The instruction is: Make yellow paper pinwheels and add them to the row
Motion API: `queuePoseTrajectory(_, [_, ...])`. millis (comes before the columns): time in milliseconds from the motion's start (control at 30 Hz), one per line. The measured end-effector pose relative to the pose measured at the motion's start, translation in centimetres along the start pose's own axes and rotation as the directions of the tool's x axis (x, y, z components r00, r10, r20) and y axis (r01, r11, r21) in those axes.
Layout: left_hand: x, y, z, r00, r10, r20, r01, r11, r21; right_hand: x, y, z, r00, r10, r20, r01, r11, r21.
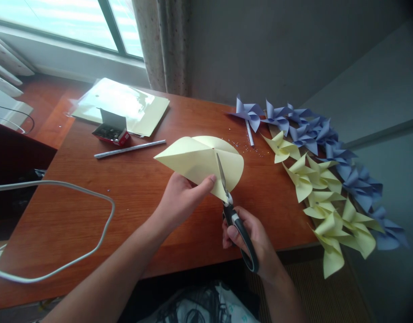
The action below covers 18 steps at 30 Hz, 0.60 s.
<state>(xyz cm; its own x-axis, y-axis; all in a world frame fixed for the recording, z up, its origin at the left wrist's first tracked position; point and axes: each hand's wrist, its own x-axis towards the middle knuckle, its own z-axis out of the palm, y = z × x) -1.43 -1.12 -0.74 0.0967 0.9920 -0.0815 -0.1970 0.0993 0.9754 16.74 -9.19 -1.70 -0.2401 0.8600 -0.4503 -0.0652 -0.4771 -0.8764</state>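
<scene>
My left hand (179, 199) holds a pale yellow paper sheet (196, 159) above the wooden desk (135, 188), thumb pressed on its near side. My right hand (250, 235) grips black-handled scissors (235, 215). Their blades reach up into the sheet from its lower edge, toward the centre. The sheet curls and shows slits meeting near its middle.
Yellow pinwheels (322, 197) and blue pinwheels (314, 130) lie in a row along the desk's right edge. A white stick (129, 149), a small open red box (112, 130) and a plastic sleeve of paper (125, 103) sit at the back. A white cable (75, 224) loops on the left.
</scene>
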Motion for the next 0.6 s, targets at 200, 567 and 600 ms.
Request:
queuePoseTrajectory(200, [0.01, -0.18, 0.0, 1.0, 0.001, -0.001, -0.001, 1.0, -0.002, -0.03, -0.05, 0.21, 1.0, -0.006, -0.012, 0.006, 1.0, -0.015])
queuePoseTrajectory(567, [-0.06, 0.01, 0.03, 1.0, 0.012, -0.001, -0.012, 0.999, 0.034, -0.13, 0.03, 0.28, 0.999, -0.009, -0.031, 0.007, 0.999, -0.047])
queuePoseTrajectory(600, [-0.05, 0.01, 0.01, 1.0, 0.014, 0.0, -0.014, 0.999, 0.035, -0.13, 0.03, 0.33, 0.999, -0.009, -0.034, 0.007, 0.999, -0.045])
